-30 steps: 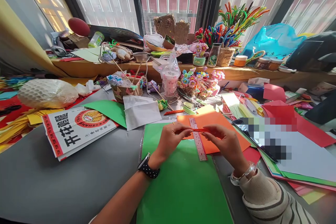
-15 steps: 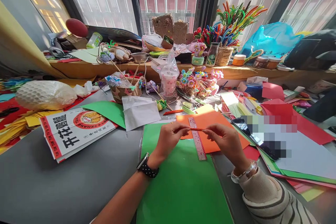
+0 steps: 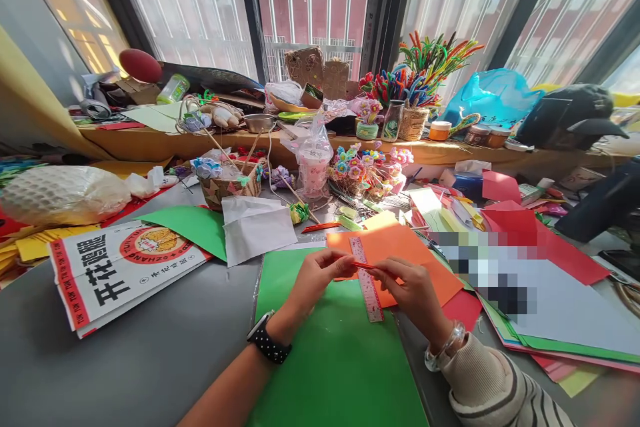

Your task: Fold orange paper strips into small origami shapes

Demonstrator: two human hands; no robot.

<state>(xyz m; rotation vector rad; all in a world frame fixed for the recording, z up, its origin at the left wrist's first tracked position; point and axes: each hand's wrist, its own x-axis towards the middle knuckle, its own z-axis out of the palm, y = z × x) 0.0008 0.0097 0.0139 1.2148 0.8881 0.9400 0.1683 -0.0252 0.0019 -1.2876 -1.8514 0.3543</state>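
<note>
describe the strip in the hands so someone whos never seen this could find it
Start at the big green sheet on the table. Near its far end, over the pink ruler, the left hand and right hand pinch the strip between them. It is narrow and orange-red, and unlike the similar red piece lying beside the orange sheet, it is held.

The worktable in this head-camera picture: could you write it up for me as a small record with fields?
Left hand: grip pinching a thin red-orange strip
Right hand: grip on the same strip, from the other side
Below the hands: ruler, lying across the edge of an orange sheet and onto a green sheet
Wrists: dotted watch strap on the left, clear bangle on the right
Table's left: printed packet
Windowsill: blue plastic bag, dark cap
</note>
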